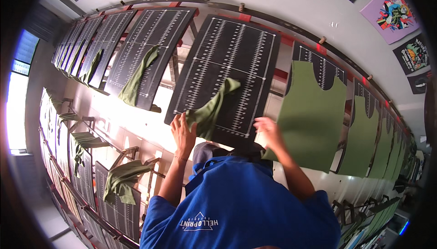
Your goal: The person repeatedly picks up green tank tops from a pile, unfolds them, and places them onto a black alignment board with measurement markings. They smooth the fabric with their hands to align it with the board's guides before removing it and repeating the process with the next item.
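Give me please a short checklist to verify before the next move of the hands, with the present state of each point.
1. Left hand at the green cloth: ok, at its near left end; firmness of grip: cannot tell.
2. Right hand free of cloth: ok, it looks open, beside the board's right edge, though blurred.
3. Cloth in front spread flat: not ok, it is bunched into a slanting strip.
4. Black board under the cloth: ok, its white marks show beyond the cloth.
5. Green garment piece on the right smooth: ok, it looks flat.
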`<state>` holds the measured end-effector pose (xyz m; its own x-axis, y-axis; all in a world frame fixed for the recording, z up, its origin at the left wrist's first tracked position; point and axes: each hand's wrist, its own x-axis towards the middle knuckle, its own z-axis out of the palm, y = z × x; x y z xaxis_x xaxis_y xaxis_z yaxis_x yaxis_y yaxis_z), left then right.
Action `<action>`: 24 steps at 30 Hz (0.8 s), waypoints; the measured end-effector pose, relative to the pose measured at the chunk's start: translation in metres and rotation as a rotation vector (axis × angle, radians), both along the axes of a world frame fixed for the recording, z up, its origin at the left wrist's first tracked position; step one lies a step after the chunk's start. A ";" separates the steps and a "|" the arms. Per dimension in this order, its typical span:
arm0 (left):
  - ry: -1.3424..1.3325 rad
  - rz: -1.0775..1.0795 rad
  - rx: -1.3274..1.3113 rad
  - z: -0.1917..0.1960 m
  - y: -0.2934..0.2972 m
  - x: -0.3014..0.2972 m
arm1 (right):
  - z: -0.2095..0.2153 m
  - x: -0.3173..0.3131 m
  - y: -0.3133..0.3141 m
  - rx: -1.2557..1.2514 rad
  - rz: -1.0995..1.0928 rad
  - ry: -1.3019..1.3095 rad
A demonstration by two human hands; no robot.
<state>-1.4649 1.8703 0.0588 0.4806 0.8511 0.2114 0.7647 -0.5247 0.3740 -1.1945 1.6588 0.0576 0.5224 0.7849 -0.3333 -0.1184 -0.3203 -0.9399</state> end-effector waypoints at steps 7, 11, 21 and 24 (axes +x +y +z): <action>-0.196 -0.283 -0.353 -0.001 0.069 -0.051 | -0.011 -0.131 0.137 -0.174 0.042 -0.657; -0.436 -0.258 -0.619 0.059 0.110 -0.064 | 0.018 -0.113 0.112 0.018 -0.225 -0.384; -0.931 -0.300 -0.783 0.141 0.261 0.047 | 0.122 0.002 0.137 0.496 -0.533 0.154; -0.592 -0.204 -0.620 0.003 0.290 -0.041 | 0.017 -0.013 0.125 0.165 -0.598 -0.295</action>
<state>-1.5056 2.1601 0.0618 0.5933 0.8050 0.0023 0.2684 -0.2006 0.9422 -1.2071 1.7839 0.0748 0.9323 0.3615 -0.0114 0.0383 -0.1299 -0.9908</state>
